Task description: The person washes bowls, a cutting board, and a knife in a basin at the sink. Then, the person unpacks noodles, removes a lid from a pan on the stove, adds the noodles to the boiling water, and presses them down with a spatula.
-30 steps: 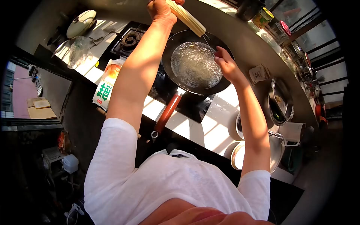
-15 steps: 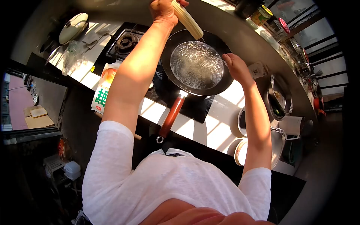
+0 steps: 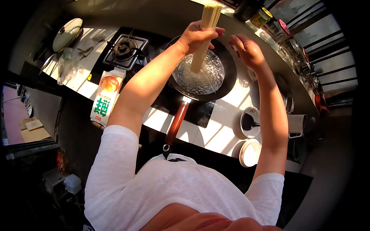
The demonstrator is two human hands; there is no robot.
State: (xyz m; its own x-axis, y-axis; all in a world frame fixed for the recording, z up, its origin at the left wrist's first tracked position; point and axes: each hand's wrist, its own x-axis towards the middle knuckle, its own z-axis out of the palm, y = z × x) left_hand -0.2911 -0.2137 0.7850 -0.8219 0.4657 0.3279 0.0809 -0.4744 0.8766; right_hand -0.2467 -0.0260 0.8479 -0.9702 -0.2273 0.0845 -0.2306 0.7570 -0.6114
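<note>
My left hand (image 3: pixel 198 36) grips a thick bundle of dry noodles (image 3: pixel 210 19) upright over the wok (image 3: pixel 228 77). The bundle's lower end reaches the bubbling water (image 3: pixel 208 73), and a few loose strands lie there. My right hand (image 3: pixel 246 50) is above the wok's right rim with its fingers curled round something small and pale that I cannot make out. The wok's red-brown handle (image 3: pixel 176 123) points toward my body.
Left of the wok are a second burner (image 3: pixel 125 48), a printed noodle packet (image 3: pixel 107 96), a plastic bag (image 3: pixel 67 65) and a lid (image 3: pixel 68 34). At right stand a bowl with a black ladle (image 3: pixel 250 122) and a white-topped container (image 3: pixel 250 153). Jars (image 3: pixel 262 17) line the window ledge.
My left hand has come down and toward the wok's centre, and the noodle bundle now stands nearly upright in the water. My right hand has risen and moved slightly right.
</note>
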